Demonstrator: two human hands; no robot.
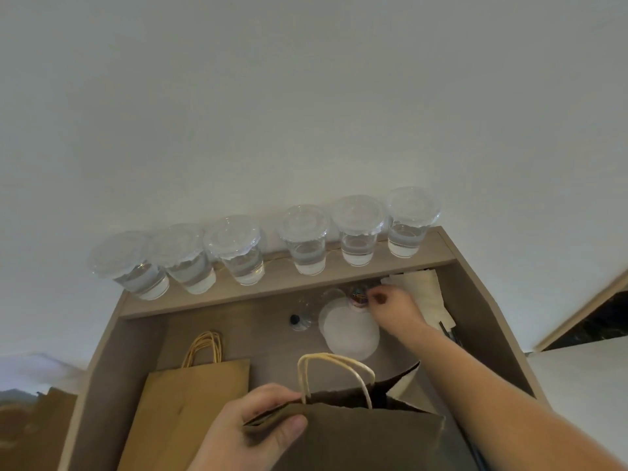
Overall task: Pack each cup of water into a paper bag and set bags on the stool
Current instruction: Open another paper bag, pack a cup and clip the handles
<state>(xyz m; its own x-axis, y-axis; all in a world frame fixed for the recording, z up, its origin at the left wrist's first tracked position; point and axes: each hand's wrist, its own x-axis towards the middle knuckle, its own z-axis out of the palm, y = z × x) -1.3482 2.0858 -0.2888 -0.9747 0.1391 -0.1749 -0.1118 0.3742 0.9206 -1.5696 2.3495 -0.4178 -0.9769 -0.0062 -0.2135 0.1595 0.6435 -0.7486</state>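
Note:
Several clear lidded cups of water (306, 243) stand in a row on a raised wooden ledge (272, 290) against the wall. My left hand (258, 426) pinches the folded top edge of a brown paper bag (367, 436) with pale handles, standing at the front of the table. My right hand (394, 307) reaches to the back of the table, fingertips at a small clear container of coloured clips (358, 297); whether it grips anything is hidden. A second paper bag (190, 406) lies flat to the left.
A stack of round white lids (350, 331) lies behind the bag, with a small clear cup and a dark cap (299, 319) to its left. White napkins (421, 294) sit at the back right. Another brown bag (37, 426) shows at the far left.

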